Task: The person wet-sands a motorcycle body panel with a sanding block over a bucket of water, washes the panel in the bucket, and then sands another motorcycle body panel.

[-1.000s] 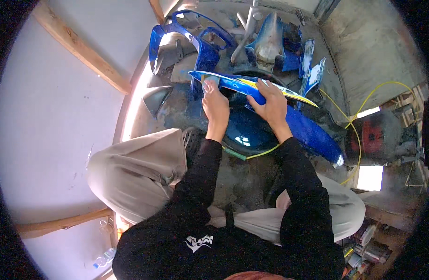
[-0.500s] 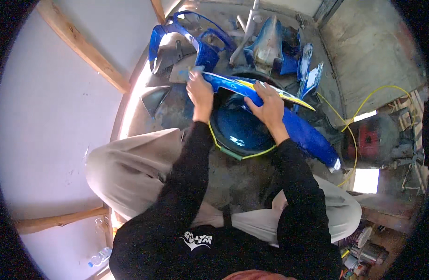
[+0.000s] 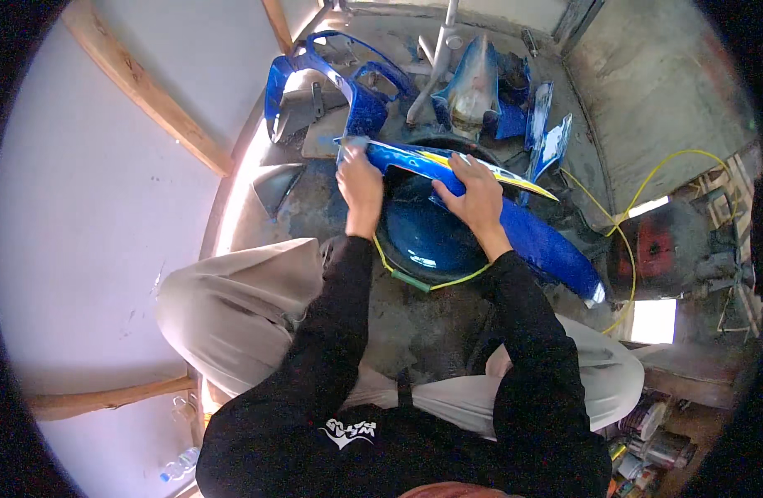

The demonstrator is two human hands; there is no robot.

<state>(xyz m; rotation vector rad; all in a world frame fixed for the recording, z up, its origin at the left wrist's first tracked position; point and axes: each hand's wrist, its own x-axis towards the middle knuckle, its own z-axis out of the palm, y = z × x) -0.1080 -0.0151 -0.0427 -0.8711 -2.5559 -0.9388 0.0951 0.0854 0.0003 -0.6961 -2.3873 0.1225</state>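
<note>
A long blue fairing panel [image 3: 415, 160] with yellow and white stripes lies across a round dark basin [image 3: 394, 270] of dark liquid. My right hand [image 3: 479, 199] grips the panel near its middle, thumb on the near side and fingers over the top. At the panel's left end, my left hand [image 3: 361, 189] presses with curled, slightly blurred fingers. A small greyish patch shows at those fingertips, too unclear to name. A second, plain blue panel [image 3: 552, 249] slants to the right under my right wrist, beside the basin.
Farther back lie a blue frame-shaped fairing [image 3: 361, 104], a scuffed blue fender-like part [image 3: 474, 91] and blue-white pieces [image 3: 553, 143]. A dark triangular piece [image 3: 275, 187] rests left. A yellow hose [image 3: 632, 249] loops by a red-and-black machine [image 3: 654, 249] at right.
My left hand has shifted slightly nearer along the panel's left end. The right hand keeps its grip, and the panel stays in nearly the same place.
</note>
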